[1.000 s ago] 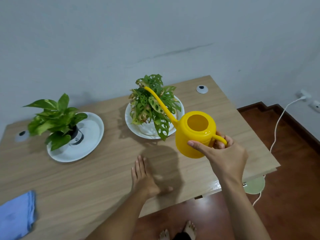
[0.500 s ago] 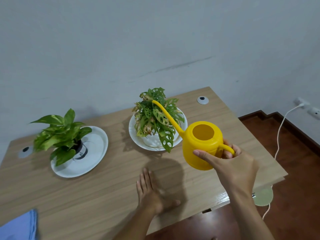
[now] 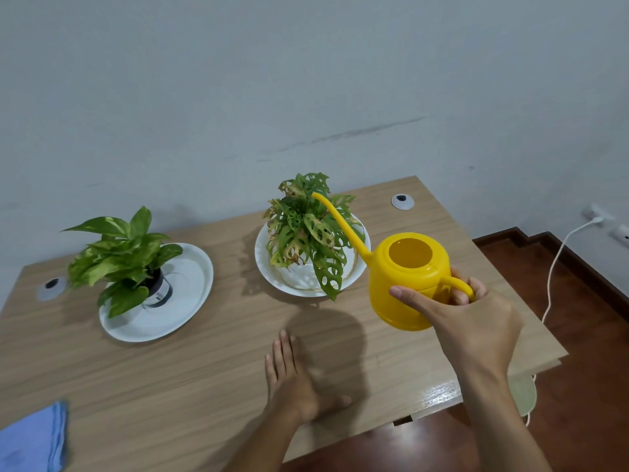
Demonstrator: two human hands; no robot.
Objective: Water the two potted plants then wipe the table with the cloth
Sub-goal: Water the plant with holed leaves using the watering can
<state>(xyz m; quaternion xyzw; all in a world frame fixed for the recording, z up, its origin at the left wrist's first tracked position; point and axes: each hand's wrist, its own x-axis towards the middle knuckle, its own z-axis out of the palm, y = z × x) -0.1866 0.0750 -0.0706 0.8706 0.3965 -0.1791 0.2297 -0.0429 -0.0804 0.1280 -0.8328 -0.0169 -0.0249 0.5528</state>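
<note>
My right hand [image 3: 469, 321] grips the handle of a yellow watering can [image 3: 405, 277], held above the wooden table [image 3: 211, 376]. Its long spout reaches up and left over the holey-leaved plant [image 3: 306, 229], which stands in a white pot on a white saucer [image 3: 272, 257]. Further left, a second plant [image 3: 119, 250] with broad green leaves sits in a dark pot on an oval white plate [image 3: 183, 301]. My left hand [image 3: 292, 379] lies flat on the table, fingers together, holding nothing. A folded blue cloth [image 3: 34, 437] rests at the near left corner.
Two round cable grommets sit in the table top, one at the back right [image 3: 402, 201] and one at the left [image 3: 51, 287]. A grey wall runs behind the table. A white cord [image 3: 558, 260] hangs from a wall socket over the red-brown floor on the right.
The view has tilted up, so everything sits lower in frame. The can stays over the right-hand plant in my right hand. My left hand stays flat on the table.
</note>
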